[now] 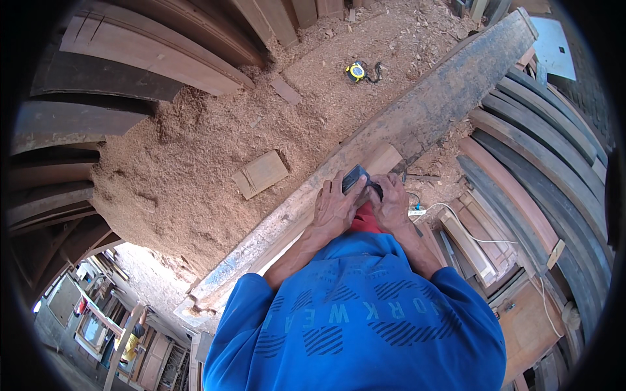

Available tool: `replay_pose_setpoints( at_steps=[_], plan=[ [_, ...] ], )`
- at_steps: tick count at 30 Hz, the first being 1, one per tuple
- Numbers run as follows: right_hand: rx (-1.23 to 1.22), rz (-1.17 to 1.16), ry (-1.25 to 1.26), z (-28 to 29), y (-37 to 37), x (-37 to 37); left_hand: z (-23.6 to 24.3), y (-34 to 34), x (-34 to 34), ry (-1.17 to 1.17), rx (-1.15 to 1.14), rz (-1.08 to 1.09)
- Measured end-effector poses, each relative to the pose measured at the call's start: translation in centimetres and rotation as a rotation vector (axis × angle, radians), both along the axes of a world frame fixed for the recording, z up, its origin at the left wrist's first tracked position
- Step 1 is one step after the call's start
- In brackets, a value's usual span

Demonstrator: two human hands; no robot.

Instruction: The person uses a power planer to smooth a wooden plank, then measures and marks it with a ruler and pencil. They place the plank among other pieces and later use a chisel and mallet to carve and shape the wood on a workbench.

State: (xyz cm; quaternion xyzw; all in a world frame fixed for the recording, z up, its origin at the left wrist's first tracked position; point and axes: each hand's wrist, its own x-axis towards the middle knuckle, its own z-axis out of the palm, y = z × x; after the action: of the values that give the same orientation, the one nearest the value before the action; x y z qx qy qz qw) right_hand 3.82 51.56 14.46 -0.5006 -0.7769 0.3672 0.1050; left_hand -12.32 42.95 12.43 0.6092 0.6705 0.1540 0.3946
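Note:
Close in front of my body, both hands meet around a small dark, boxy object (355,178) with a flat, shiny top face; its kind cannot be made out. My left hand (334,210) is closed on its left side, thumb along the edge. Fingers of my right hand (391,203) curl against its right side, where a black part shows. Just beyond the hands, a piece of pale wood (383,158) lies on a long, worn wooden beam (450,94) that runs diagonally from near left to far right.
Wood shavings cover the ground, with a wood offcut (261,174) and a yellow-black tape measure (356,72) on them. Stacked boards (528,137) line the right, more planks (150,45) the far left. A white cable (482,240) runs at right. Another person (132,342) is at lower left.

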Motion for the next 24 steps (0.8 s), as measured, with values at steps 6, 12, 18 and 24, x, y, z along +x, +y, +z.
replay_pose_setpoints(
  at_steps=[6, 12, 18, 24],
  plan=[
    [-0.004, 0.016, -0.015, -0.1, 0.0, 0.2, 0.0, -0.1, 0.1, 0.024, 0.029, -0.001],
    [-0.011, 0.036, -0.004, 0.3, 0.2, 0.1, 0.4, 0.1, 0.2, 0.043, 0.014, -0.008],
    [-0.014, -0.059, 0.094, 0.8, 1.3, 0.8, 0.8, 0.4, 0.0, 0.009, -0.065, -0.026],
    [-0.055, -0.224, 0.244, 5.0, 3.0, 2.2, 1.4, 0.6, 0.1, 0.043, -0.083, -0.026]
  ],
)
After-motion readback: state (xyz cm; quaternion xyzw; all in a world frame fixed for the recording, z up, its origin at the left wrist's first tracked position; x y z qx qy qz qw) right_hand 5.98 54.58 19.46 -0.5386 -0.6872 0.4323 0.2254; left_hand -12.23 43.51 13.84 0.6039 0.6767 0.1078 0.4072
